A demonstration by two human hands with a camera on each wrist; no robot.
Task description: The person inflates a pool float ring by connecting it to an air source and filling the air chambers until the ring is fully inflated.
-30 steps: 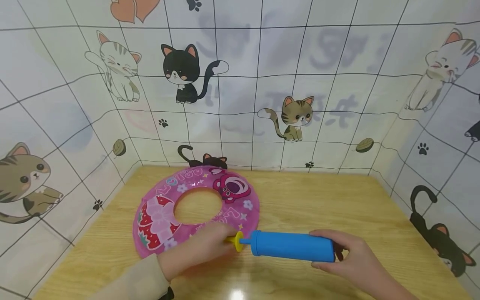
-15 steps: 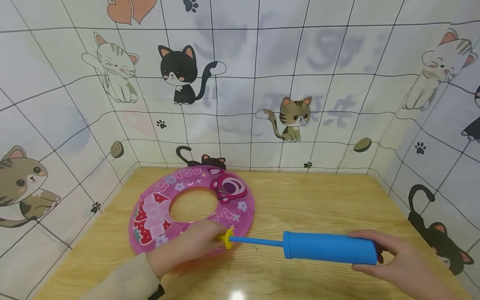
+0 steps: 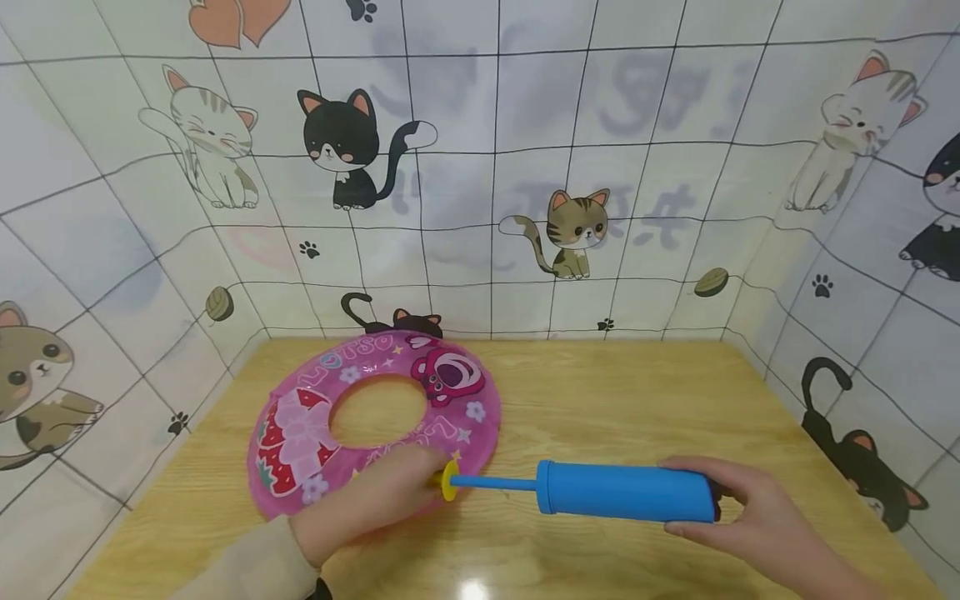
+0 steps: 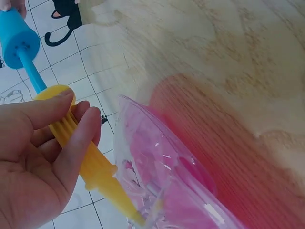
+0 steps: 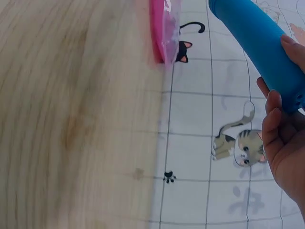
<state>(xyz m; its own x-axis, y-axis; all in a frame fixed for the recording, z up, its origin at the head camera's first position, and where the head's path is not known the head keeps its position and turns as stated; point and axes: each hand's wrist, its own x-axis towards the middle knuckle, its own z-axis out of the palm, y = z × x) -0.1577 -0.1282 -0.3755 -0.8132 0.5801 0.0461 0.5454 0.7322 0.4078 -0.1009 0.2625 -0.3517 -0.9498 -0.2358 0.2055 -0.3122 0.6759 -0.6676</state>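
Observation:
A blue hand pump [image 3: 626, 492] lies sideways above the table, its thin rod [image 3: 495, 482] partly drawn out toward the left. My right hand [image 3: 750, 517] grips the closed end of the pump barrel [image 5: 262, 47]. With thumb and fingers my left hand [image 4: 43, 157] holds the yellow nozzle end [image 4: 88, 157] of the pump. That nozzle's tip reaches the valve area of a pink inflatable swim ring [image 3: 300, 450], which looks filled and bears strawberry and bear prints. In the head view the left hand [image 3: 390, 483] hides the valve.
The wooden table [image 3: 600, 392] carries the ring on its left side. Cloth walls [image 3: 465, 167] with cat drawings and grid lines stand at the back and on both sides.
My right hand first pulled the barrel away to the right, lengthening the exposed rod, then moved back a little left. The left hand keeps hold of the nozzle by the ring.

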